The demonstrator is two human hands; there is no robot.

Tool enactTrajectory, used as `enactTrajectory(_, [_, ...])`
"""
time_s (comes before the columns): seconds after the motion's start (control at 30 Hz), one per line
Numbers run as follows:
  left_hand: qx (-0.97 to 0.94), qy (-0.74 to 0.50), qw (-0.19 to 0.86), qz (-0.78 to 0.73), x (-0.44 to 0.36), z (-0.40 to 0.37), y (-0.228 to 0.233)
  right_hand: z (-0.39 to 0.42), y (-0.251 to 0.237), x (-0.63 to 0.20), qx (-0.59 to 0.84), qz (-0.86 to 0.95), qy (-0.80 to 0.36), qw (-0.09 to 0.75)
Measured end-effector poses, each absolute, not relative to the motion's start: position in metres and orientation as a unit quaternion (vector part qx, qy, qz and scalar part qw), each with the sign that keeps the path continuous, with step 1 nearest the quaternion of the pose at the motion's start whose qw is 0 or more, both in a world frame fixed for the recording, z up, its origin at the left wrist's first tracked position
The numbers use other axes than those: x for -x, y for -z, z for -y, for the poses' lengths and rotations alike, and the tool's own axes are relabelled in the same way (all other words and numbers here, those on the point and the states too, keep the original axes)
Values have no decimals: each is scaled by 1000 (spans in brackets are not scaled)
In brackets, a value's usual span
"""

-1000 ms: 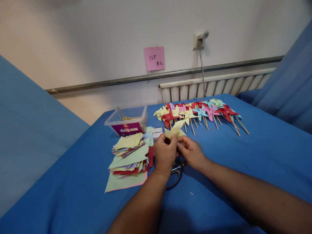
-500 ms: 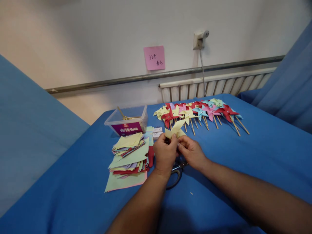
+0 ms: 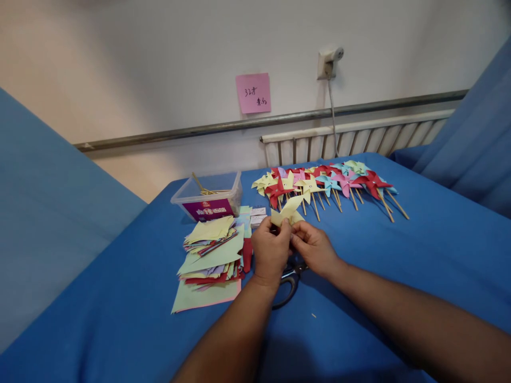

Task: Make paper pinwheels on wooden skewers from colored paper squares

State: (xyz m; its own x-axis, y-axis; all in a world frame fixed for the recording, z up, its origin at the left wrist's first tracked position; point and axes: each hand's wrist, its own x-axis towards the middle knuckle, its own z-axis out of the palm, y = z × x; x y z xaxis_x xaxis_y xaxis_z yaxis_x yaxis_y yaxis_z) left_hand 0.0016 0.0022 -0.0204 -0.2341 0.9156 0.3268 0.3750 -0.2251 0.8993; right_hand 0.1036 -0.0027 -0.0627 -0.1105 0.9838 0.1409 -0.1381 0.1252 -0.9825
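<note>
A pale yellow paper pinwheel (image 3: 290, 209), its blades folded up, is held between my two hands above the table. My left hand (image 3: 271, 250) is closed on its left side, thumb pressed near the middle. Pinched at its lower right edge are the fingers of my right hand (image 3: 314, 247); whether they also hold a pin or stick is hidden. Below my hands lies a pair of scissors (image 3: 288, 290) with dark handles, blades partly covered. To the left are stacks of coloured paper (image 3: 211, 250) in yellow, green, red and purple.
Finished pinwheels (image 3: 331, 183) on wooden sticks lie in a row at the back right. A clear plastic box (image 3: 205, 199) holding sticks stands at the back left. Small white boxes (image 3: 258, 217) sit beside it. A blue cloth (image 3: 379, 255) covers the table, with a radiator (image 3: 359, 138) behind.
Almost nothing differs. Both hands keep their hold on the yellow pinwheel, and the view has shifted very slightly.
</note>
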Motion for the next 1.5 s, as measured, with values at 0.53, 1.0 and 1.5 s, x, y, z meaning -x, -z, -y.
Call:
enactTrajectory(0.53, [-566, -542, 275, -558, -1, 0, 19, 2, 58, -105, 397, 513, -535, 541])
enactTrajectory(1.0, [-597, -535, 283, -527, 2, -3, 21, -2, 53, -108, 416, 513, -528, 533])
enactTrajectory(1.5, [-473, -620, 412, -472, 10, -14, 15, -16, 56, -114, 359, 463, -559, 586])
